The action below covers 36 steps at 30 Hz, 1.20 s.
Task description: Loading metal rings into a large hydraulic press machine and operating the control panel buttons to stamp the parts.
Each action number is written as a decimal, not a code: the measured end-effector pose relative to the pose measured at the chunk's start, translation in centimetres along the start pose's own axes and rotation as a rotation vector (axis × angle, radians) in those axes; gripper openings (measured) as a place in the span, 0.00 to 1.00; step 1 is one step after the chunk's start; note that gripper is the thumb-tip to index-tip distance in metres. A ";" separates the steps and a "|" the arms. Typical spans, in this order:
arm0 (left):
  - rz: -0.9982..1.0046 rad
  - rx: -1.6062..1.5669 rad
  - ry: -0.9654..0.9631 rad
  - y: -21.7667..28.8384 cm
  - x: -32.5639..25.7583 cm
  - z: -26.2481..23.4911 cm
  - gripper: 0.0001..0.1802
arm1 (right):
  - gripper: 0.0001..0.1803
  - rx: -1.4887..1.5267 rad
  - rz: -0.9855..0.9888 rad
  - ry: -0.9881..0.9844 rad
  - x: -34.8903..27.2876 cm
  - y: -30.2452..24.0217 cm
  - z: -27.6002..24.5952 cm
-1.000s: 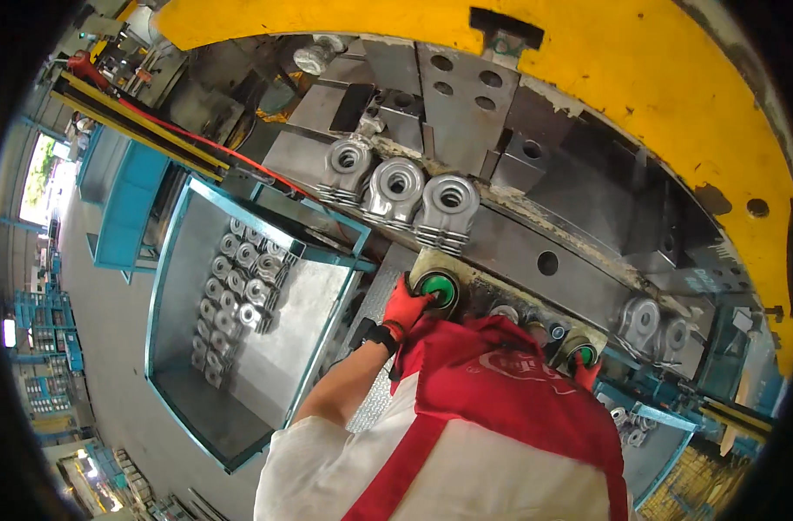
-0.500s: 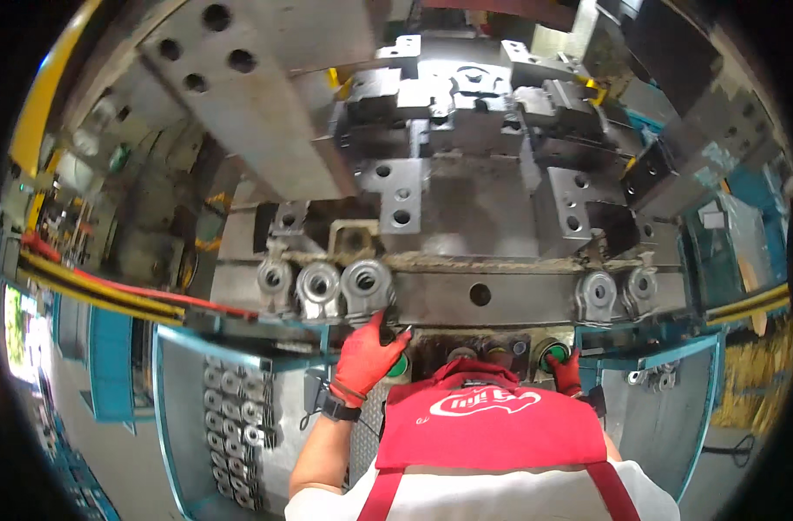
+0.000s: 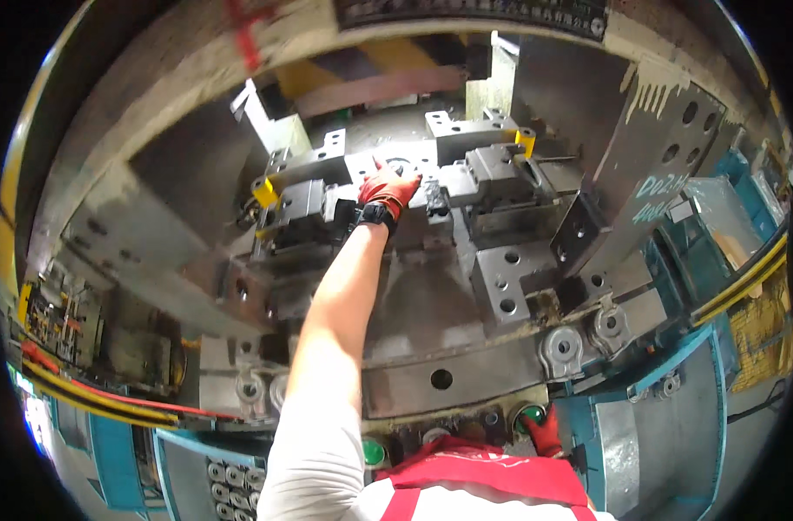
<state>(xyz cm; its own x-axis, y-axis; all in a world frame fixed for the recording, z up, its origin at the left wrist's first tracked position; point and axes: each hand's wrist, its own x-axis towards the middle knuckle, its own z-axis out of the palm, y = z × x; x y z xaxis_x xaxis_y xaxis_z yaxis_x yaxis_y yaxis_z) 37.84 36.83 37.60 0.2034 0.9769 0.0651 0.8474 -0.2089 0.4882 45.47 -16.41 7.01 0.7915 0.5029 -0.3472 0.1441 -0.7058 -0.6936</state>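
Note:
My left hand [image 3: 388, 188], in a red glove, reaches deep into the press over the lit middle of the die [image 3: 427, 230]. Its fingers are spread over a shiny metal piece [image 3: 400, 165], which they partly cover. I cannot make out a firm grip on it. At the front, my right hand [image 3: 546, 434], also gloved in red, rests with its fingers apart at the right green push button [image 3: 530, 418]. Beside my left sleeve shows the other green button [image 3: 373, 451], untouched.
Ring-ended metal parts [image 3: 562, 350] sit along the front ledge [image 3: 453, 379], some hidden behind my left arm. Blue-edged bins [image 3: 717, 417] stand on both sides; the left one holds rows of similar parts [image 3: 231, 486]. Heavy steel blocks [image 3: 500, 282] flank the reach.
My left hand has left the area by the left green button and front ledge and stretched far forward into the die. The right hand stays at its button. The view has tilted up.

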 end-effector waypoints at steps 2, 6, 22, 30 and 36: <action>-0.109 0.046 -0.123 1.1 2.2 1.5 0.62 | 0.57 0.043 -0.003 0.017 -0.6 -1.2 -0.4; -0.140 0.122 -0.251 3.6 3.1 1.4 0.61 | 0.61 -0.008 -0.047 0.062 -0.1 1.6 0.5; 0.469 -0.552 0.252 -7.2 -19.6 -5.8 0.58 | 0.22 0.061 -0.533 0.444 2.8 -9.9 -9.1; 0.051 -0.201 -0.225 -16.0 -35.5 2.6 0.61 | 0.57 -0.712 -0.381 0.192 8.6 -10.9 -7.2; -0.196 0.070 -0.191 -18.7 -34.7 9.1 0.61 | 0.59 -0.645 -0.355 0.129 10.3 -10.7 -7.8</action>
<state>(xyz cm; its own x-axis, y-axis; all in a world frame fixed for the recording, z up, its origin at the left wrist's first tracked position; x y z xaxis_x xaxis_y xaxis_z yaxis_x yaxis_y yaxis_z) 19.35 6.43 18.33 0.1157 0.9744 -0.1927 0.9100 -0.0262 0.4137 56.68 -7.58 15.81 0.6903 0.7204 -0.0671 0.6922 -0.6845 -0.2286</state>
